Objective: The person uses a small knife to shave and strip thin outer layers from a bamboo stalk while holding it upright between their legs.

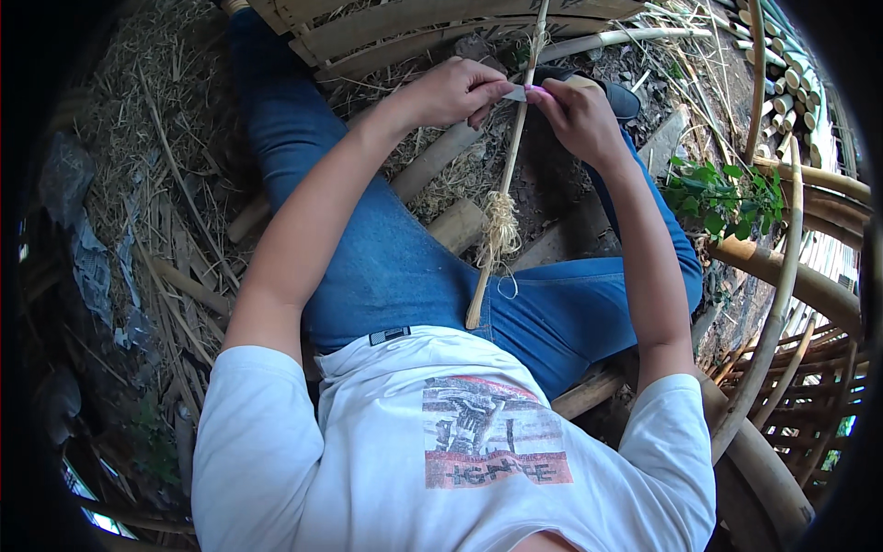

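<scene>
A long pale stick (510, 170) slants from my lap up past the top of the view, its near end lying against my jeans. Around its lower part sits a bunch of curled shavings (499, 228), with thin strands hanging off. Across the stick's upper part lies a small knife (517, 94) with a short light blade and what looks like a pink handle. My left hand (460, 92) is closed, its thumb and fingers pinching the blade's left end. My right hand (581, 115) wraps round the pink handle; its fingers partly hide it.
Dry straw and bamboo pieces (457, 225) litter the ground between my legs. Slatted bamboo (405, 28) stands ahead. A leafy green plant (727, 198) grows at right, near curved poles (791, 276) and stacked bamboo (791, 92). Crumpled plastic (92, 267) lies at left.
</scene>
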The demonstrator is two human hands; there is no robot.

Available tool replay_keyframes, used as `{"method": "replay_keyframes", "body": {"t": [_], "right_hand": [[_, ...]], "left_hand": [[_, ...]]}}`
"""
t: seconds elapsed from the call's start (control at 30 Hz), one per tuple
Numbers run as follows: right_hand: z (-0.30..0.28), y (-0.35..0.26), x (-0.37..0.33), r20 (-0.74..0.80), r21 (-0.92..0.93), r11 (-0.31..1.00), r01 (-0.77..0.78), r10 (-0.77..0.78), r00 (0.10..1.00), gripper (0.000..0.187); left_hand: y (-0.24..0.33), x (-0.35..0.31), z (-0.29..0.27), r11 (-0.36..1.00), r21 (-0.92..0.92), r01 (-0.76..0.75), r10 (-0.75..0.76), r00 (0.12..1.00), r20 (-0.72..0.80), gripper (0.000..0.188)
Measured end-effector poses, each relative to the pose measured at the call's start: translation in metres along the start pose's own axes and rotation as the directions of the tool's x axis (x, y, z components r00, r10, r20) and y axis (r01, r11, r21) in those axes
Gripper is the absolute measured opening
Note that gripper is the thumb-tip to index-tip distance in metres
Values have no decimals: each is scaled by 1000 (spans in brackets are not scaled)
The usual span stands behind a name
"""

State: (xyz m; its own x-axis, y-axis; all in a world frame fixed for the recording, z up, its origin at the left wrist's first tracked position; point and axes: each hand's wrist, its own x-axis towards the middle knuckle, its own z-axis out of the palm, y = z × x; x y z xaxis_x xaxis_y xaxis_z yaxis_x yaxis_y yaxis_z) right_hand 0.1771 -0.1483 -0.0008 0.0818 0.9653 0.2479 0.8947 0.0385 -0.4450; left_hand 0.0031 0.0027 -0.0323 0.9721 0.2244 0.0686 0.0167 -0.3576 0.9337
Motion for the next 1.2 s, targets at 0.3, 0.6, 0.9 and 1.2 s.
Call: {"method": "replay_keyframes", "body": {"t": [0.3, 0.6, 0.9, 1.2], "right_hand": [[4, -46, -59, 93, 146, 977, -154, 141, 986, 24], [-6, 13, 18, -99, -69, 993, -91, 84, 992, 32], [4, -15, -42, 17, 116, 984, -134, 133, 991, 21], [-27, 7, -46, -169, 640, 759, -119, 291, 942, 35]], "left_hand": [[34, -47, 16, 997, 73, 3, -16, 984, 176, 32], [5, 31, -14, 994, 111, -23, 31, 997, -76, 33], [16, -18, 18, 999, -25, 42, -41, 998, 46, 34], [66, -60, 86, 579, -703, 412, -578, 816, 3, 40]]}}
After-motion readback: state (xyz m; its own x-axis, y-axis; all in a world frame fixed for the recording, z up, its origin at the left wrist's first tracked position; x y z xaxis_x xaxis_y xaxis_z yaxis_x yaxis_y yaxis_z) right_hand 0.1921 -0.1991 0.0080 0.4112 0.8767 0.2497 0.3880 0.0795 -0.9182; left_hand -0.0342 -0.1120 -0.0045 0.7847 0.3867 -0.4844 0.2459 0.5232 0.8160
